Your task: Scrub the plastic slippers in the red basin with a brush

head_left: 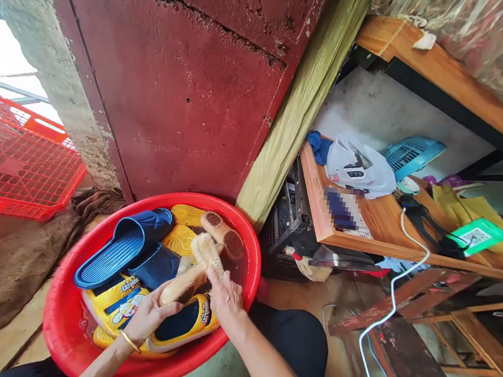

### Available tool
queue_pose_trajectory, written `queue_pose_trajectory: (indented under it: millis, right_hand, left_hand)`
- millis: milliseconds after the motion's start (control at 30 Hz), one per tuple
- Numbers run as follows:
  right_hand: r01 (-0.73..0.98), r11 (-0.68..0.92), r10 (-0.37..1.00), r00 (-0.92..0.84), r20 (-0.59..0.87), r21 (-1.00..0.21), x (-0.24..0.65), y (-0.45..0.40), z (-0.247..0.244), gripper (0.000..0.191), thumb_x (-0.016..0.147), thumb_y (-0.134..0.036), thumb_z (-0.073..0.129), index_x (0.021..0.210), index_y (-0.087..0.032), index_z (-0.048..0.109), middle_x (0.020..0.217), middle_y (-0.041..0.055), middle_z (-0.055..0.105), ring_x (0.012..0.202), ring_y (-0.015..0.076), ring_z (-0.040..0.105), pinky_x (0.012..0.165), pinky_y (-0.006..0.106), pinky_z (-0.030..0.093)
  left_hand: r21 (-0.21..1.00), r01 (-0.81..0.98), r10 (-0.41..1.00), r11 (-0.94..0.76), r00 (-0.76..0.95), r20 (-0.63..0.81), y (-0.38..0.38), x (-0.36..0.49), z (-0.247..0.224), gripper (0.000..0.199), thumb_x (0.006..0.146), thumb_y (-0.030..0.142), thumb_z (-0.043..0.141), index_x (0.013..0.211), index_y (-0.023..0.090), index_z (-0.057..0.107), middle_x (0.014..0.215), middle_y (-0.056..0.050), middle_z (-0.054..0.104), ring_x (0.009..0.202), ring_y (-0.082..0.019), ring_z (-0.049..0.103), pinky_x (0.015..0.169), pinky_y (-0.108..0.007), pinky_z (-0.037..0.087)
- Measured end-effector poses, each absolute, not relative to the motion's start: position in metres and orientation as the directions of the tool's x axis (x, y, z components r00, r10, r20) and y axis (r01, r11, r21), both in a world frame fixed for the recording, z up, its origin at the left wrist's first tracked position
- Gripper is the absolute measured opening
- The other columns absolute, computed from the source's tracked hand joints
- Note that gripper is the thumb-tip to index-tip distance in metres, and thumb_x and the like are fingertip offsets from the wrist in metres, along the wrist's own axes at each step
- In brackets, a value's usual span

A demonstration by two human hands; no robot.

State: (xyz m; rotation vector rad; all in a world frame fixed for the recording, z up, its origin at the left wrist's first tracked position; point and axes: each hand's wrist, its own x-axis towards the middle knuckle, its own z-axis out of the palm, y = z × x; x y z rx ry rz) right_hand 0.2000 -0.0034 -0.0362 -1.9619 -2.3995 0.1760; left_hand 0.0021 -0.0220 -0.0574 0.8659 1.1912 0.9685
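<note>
Over a red basin [246,272] of water, my left hand [153,316] holds a tan shoe [181,286] by its near end. My right hand [225,294] grips a pale brush [207,250], which rests against the far part of that shoe. In the basin around them are a blue slipper [119,252], yellow soles [181,239], a yellow shoe with a cartoon print [122,304], another yellow shoe [204,322] below my hands, and a tan shoe with its dark-dotted sole up [223,234].
A red plastic crate [17,168] stands at the left near brown sacking [20,265]. Behind the basin is a dark red door [177,83]. At the right, a wooden desk [379,221] holds a blue fan [414,155] and a bag; a white cable [391,295] hangs from it.
</note>
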Motion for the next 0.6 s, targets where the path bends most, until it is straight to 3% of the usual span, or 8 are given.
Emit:
queue_pose_trajectory:
  millis: [167,333,500,600]
  right_hand:
    - [0.930,0.245,0.968,-0.249,0.021,-0.273,0.185,-0.039,-0.050,0.060,0.097,-0.017,0.042,0.155,-0.033,0.042,0.109,0.0118,0.071,0.082,0.0237,0.071,0.069,0.032,0.055]
    - [0.952,0.238,0.970,-0.242,0.003,-0.193,0.184,-0.005,-0.031,0.058,0.098,-0.019,0.043,0.154,-0.035,0.042,0.111,0.0116,0.070,0.084,0.0238,0.071,0.073,0.034,0.056]
    - [0.948,0.280,0.960,-0.281,0.012,-0.150,0.180,-0.010,-0.028,0.064,0.095,-0.016,0.045,0.157,-0.033,0.038,0.119,0.0131,0.068,0.080,0.0216,0.071,0.072,0.033,0.055]
    - [0.933,0.302,0.952,-0.307,0.005,-0.197,0.193,-0.044,-0.036,0.063,0.094,-0.016,0.046,0.155,-0.032,0.042,0.117,0.0132,0.070,0.080,0.0228,0.071,0.069,0.033,0.056]
  left_hand:
    - [0.774,-0.462,0.890,0.432,0.078,-0.449,-0.021,-0.002,-0.062,0.075,0.056,0.030,0.087,0.126,0.019,0.063,0.104,-0.008,0.079,0.099,-0.032,0.074,0.085,-0.042,0.061]
    - [0.751,-0.452,0.867,0.482,0.118,-0.485,-0.020,-0.004,-0.053,0.073,0.055,0.027,0.088,0.125,0.019,0.066,0.103,-0.009,0.079,0.089,-0.029,0.076,0.071,-0.036,0.062]
    - [0.730,-0.468,0.858,0.499,0.147,-0.492,-0.023,-0.007,-0.043,0.076,0.056,0.027,0.086,0.128,0.020,0.066,0.107,-0.010,0.079,0.096,-0.033,0.075,0.072,-0.039,0.063]
    - [0.713,-0.514,0.859,0.476,0.096,-0.504,-0.023,-0.010,-0.043,0.077,0.056,0.028,0.085,0.130,0.021,0.065,0.108,-0.010,0.079,0.098,-0.033,0.075,0.075,-0.040,0.063]
